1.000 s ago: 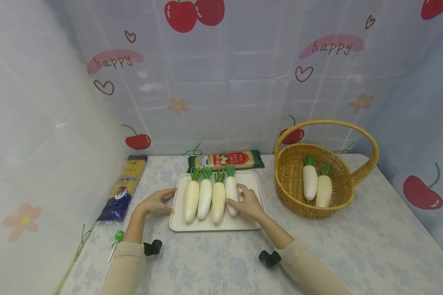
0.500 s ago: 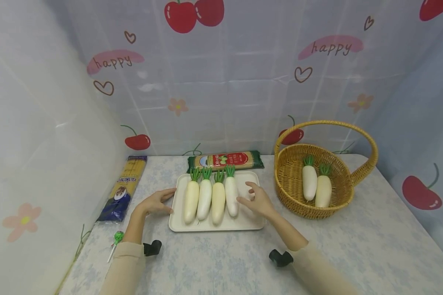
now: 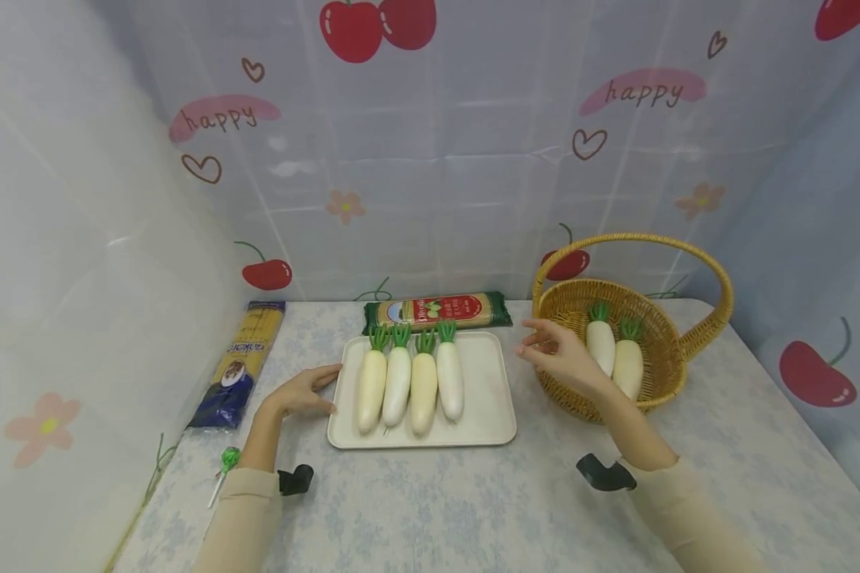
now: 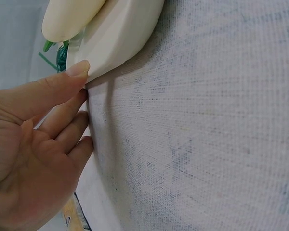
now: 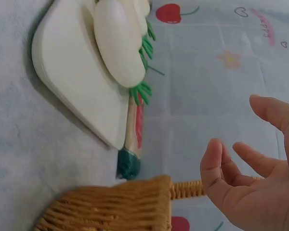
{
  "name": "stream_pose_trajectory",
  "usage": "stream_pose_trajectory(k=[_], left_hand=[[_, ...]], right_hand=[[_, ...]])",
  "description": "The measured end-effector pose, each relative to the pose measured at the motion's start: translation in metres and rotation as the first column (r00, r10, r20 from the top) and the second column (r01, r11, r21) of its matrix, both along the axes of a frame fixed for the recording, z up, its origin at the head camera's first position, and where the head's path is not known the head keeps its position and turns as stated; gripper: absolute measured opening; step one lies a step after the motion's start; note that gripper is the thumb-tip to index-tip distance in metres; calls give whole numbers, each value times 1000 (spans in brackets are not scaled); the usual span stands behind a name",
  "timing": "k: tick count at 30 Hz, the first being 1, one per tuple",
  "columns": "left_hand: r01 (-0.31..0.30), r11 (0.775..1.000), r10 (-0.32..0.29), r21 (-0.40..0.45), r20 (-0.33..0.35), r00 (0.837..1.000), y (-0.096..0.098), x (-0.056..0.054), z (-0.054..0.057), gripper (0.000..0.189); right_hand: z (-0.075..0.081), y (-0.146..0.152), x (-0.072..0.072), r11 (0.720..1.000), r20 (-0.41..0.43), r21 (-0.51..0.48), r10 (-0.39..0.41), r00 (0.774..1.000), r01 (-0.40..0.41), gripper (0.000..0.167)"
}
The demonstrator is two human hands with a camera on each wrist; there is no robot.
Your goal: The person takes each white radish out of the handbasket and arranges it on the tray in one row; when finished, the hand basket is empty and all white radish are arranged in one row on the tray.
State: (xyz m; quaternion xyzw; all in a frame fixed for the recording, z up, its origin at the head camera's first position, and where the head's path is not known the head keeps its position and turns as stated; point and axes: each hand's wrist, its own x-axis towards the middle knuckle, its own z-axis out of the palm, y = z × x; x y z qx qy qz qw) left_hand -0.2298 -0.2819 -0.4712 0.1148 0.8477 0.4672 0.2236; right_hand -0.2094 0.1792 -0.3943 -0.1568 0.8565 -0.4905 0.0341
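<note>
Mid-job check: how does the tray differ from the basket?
The tray is flat, off-white and rectangular; the basket is round, woven and golden-brown. The basket has a tall arched handle; the tray shows none. The tray holds four radishes, the basket two. Both hold green-topped radishes.

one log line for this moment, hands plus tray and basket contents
left hand: touching tray edge | right hand: empty, near basket | on tray: four white radishes | in basket: two radishes visible
</note>
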Motion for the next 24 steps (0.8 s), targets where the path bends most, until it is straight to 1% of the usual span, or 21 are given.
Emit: stream_pose_trajectory(k=[2, 4, 8, 12, 16, 19, 24], left_hand=[[-1, 1000, 1, -2, -1, 1000, 0, 0, 0, 90], [-2, 1000, 2, -5, -4, 1000, 0, 0, 1, 90], [-1, 1000, 1, -10, -7, 1000, 0, 0, 1, 90], [-5, 1000, 5, -11, -1, 1000, 1, 0, 1, 90], [-9, 1000, 9, -12, 4, 1000, 1, 0, 1, 90], [-10, 1000, 10, -11, 6, 1000, 1, 0, 2, 90], [-4, 1000, 4, -5, 6, 1000, 2, 1, 1, 90]], right_hand=[[8, 12, -2, 1000, -17, 16, -13, 1000, 13, 55], [14, 25, -6, 999, -11, 40, -32, 999, 32, 57], [20, 50, -16, 993, 28, 88, -79, 997, 76, 65], [21, 73, -28, 987, 85, 119, -121, 989, 110, 73], [20, 92, -40, 983, 122, 147, -132, 984, 113, 78], [18, 101, -47, 983, 161, 150, -131, 978, 107, 80], [14, 109, -54, 973, 218, 194, -163, 962, 121, 86]])
